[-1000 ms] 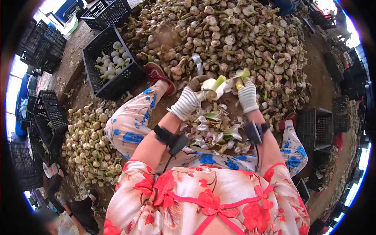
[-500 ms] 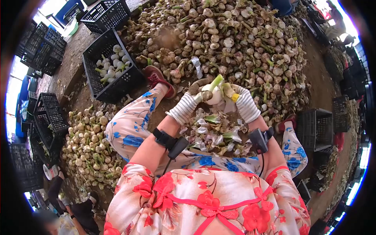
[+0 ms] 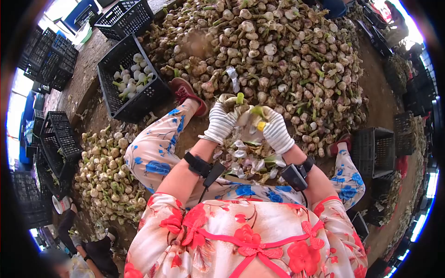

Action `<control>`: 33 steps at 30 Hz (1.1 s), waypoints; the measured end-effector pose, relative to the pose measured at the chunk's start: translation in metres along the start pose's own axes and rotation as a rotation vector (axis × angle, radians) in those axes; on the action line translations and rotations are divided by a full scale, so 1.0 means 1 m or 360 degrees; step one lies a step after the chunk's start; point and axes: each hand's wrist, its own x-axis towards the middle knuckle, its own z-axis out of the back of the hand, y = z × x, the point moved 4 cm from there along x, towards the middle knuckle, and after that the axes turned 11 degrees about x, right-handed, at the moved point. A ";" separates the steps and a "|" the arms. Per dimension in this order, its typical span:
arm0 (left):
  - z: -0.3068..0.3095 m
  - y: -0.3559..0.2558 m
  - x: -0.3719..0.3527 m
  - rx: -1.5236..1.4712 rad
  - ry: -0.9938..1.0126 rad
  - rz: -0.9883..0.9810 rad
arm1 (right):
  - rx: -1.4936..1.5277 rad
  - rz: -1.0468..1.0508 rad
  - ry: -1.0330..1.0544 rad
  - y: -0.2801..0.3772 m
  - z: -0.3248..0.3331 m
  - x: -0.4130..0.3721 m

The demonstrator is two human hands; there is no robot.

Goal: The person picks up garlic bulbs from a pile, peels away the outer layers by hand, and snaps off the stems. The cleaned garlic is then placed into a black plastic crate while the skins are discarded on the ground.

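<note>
My left hand (image 3: 221,121), in a striped white glove with soiled fingertips, is closed around a garlic bulb. The cut green stem (image 3: 239,98) pokes up past its fingers, while the bulb is mostly hidden. Close beside it, my gloved right hand (image 3: 275,129) pinches pale garlic skin (image 3: 251,121) with a greenish end, which hangs between the two hands. Something small and yellow (image 3: 261,125) shows at the right thumb. Beneath both hands, a heap of peeled garlic skins (image 3: 245,160) lies between my legs.
A large pile of unpeeled garlic (image 3: 278,51) rises ahead. At left front stands a black crate (image 3: 139,99) holding clean white bulbs. More garlic (image 3: 109,180) lies by my left leg. An upright black crate (image 3: 374,150) is at right. Another person (image 3: 88,255) sits at lower left.
My right hand has moved left and slightly down, closer to the left hand. The white bulb, plainly visible before, is now mostly covered, and its stem has shifted left and turned more upright.
</note>
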 end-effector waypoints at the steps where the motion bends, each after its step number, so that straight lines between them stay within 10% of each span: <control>1: 0.003 -0.003 0.000 0.0071 -0.0081 -0.0229 | 0.0254 0.0047 -0.0146 -0.002 0.004 0.008; 3: 0.006 -0.029 -0.006 -0.0370 -0.0099 0.0172 | -0.0668 0.0132 -0.0392 -0.023 0.033 0.021; 5: 0.013 -0.027 0.000 -0.0396 -0.0112 0.0188 | -0.2124 0.0015 0.1111 -0.046 0.016 0.005; 9: 0.010 -0.016 0.000 -0.1056 -0.0212 0.0721 | -0.1279 -0.0506 0.0888 -0.064 0.033 -0.014; 13: 0.005 0.017 0.004 -0.1025 -0.0149 0.0898 | -0.0236 -0.0007 0.0258 -0.006 0.010 -0.004; 15: 0.005 0.055 0.008 -0.0755 -0.0191 0.1022 | -0.0299 -0.0279 -0.0017 0.006 0.001 0.005; 17: 0.014 0.096 0.020 -0.1097 -0.0204 0.0861 | -0.0598 0.0456 0.0433 0.033 -0.040 -0.010; 21: 0.017 0.063 0.007 -0.1176 -0.0398 0.1037 | -0.0071 -0.0250 0.0545 0.006 -0.039 -0.017; 25: 0.052 0.051 0.006 -0.1174 -0.0524 0.0870 | -0.1529 -0.0557 0.0689 -0.057 0.031 -0.009; 27: 0.093 0.002 0.027 -0.1551 -0.0445 0.0372 | -0.1435 -0.0435 0.0636 -0.080 0.061 -0.013; 30: 0.170 -0.060 0.031 -0.1566 -0.0780 -0.0125 | -0.1655 -0.0693 0.0377 -0.093 0.087 -0.002; 33: 0.180 -0.047 0.033 -0.1480 -0.1456 0.0136 | -0.1470 -0.0894 0.0068 -0.116 0.097 0.029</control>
